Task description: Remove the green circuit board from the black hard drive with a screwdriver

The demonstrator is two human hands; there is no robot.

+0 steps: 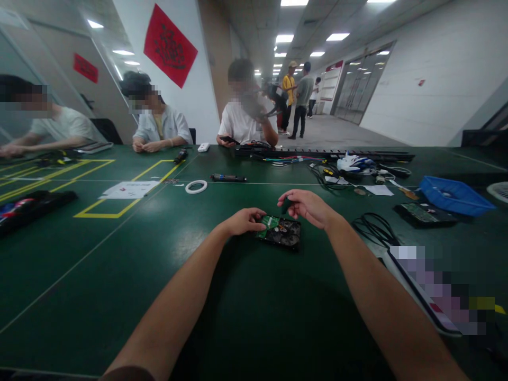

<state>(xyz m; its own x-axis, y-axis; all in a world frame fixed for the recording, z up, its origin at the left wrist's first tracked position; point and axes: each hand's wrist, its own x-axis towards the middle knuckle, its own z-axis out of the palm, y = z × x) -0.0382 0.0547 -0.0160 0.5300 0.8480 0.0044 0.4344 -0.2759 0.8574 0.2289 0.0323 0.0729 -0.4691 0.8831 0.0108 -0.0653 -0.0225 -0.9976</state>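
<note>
Bare forearms reach over a dark green counter (159, 264): left hand (244, 221) curled onto the edge of a flat black hard drive (286, 236) lying mid-counter, right hand (307, 207) pinching a small dark tool (286, 205) just above it; its green circuit board (270, 221) seems unremoved, work barely begun.

A hard drive (282, 234) is laid flat on the green table, near the middle of the scene and slightly to the right. Its dark underside is turned up, and a green circuit board (270, 221) is seen at its far left corner. The drive is held at its left edge by the left hand (245, 221). A small dark tool (286, 205) is pinched in the fingers of the right hand (307, 207), just above the drive's far edge; its kind cannot be told.
</note>
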